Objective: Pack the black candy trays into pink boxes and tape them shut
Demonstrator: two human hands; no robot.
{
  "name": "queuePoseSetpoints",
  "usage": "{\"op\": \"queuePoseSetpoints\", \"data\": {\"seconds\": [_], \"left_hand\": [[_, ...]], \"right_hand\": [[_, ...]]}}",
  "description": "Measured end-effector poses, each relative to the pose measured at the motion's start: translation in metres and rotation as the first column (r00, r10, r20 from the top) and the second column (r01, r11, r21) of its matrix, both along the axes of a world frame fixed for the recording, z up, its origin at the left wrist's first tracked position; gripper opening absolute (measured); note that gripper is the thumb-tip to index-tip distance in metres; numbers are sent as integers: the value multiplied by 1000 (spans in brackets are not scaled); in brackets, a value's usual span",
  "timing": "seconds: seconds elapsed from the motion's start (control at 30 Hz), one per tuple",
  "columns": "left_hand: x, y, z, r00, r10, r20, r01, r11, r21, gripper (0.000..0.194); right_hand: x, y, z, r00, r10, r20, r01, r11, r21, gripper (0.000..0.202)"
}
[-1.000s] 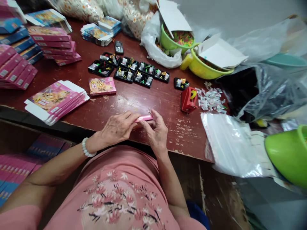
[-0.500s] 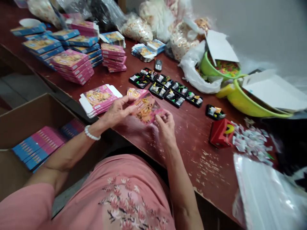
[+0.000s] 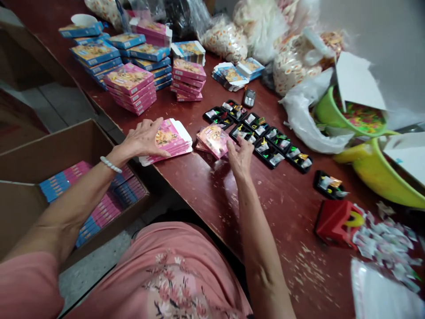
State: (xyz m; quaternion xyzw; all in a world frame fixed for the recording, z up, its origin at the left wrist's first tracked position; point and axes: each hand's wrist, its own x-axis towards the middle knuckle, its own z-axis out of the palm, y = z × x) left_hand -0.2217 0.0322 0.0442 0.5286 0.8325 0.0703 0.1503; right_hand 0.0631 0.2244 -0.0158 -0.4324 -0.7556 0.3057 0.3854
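Left hand [image 3: 145, 138]: head view; was spread wide, thumb and fingers laid over the stack of flat pink cartons [image 3: 168, 137] near the table [image 3: 212, 195] edge; no firm grip was seen.
Right hand [image 3: 241, 156]: was partly open, fingers loosely bent at the right edge of the pink boxes [image 3: 214, 138]; contact could not be told.
Pink boxes: lay overlapped on the table, between both hands.
Black trays [image 3: 270, 150]: stood grouped just beyond the right hand, filled with small packets.
Carton [image 3: 71, 138]: sat open below the left forearm, holding upright boxes [image 3: 104, 210].
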Motion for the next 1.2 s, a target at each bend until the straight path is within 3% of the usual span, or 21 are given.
{"op": "queuePoseSetpoints", "data": {"seconds": [0.1,0.27,0.37,0.43,0.53,0.63,0.8,0.9,0.97,1.03,1.07,1.13,1.17,1.2], "left_hand": [[-6,-1,-1,1000,12,17,-14,997,78,122],[4,-13,10,995,-19,-98,48,950,309,116],[37,-26,18,963,-62,-264,182,869,460,111],[67,-35,19,937,-87,-340,264,812,521,103],[113,-46,9,920,-104,-378,334,716,613,94],[152,-55,-10,929,-109,-354,331,675,660,91],[198,-66,-33,921,-189,-340,375,660,651,87],[201,-67,-25,922,-309,-232,385,690,612,101],[188,-61,-10,906,-423,12,341,746,573,110],[169,-51,6,778,-529,338,321,798,510,97],[159,-47,13,652,-586,480,369,799,474,84],[148,-40,21,355,-665,656,550,717,429,73],[147,-38,22,298,-686,664,593,678,435,71],[149,-38,21,295,-705,645,607,660,443,72]], "right_hand": [[-1,-21,10,997,-79,-14,79,997,6,54],[-15,-71,44,996,70,-51,-66,995,68,37],[-22,-103,68,975,223,6,-220,957,187,29],[-20,-119,79,955,280,92,-294,935,199,32],[-4,-134,84,946,288,151,-303,948,93,40],[26,-141,78,961,257,105,-260,965,16,37],[74,-148,70,992,114,55,-109,990,-90,23],[94,-148,71,987,152,56,-140,973,-183,10],[104,-150,76,982,171,80,-155,972,-177,7],[110,-155,82,977,179,116,-167,980,-107,10],[112,-159,85,974,186,127,-179,982,-63,12],[112,-167,90,970,209,122,-212,977,10,12],[111,-172,92,969,218,119,-224,974,35,10],[111,-175,93,966,230,120,-237,970,48,9]]}}
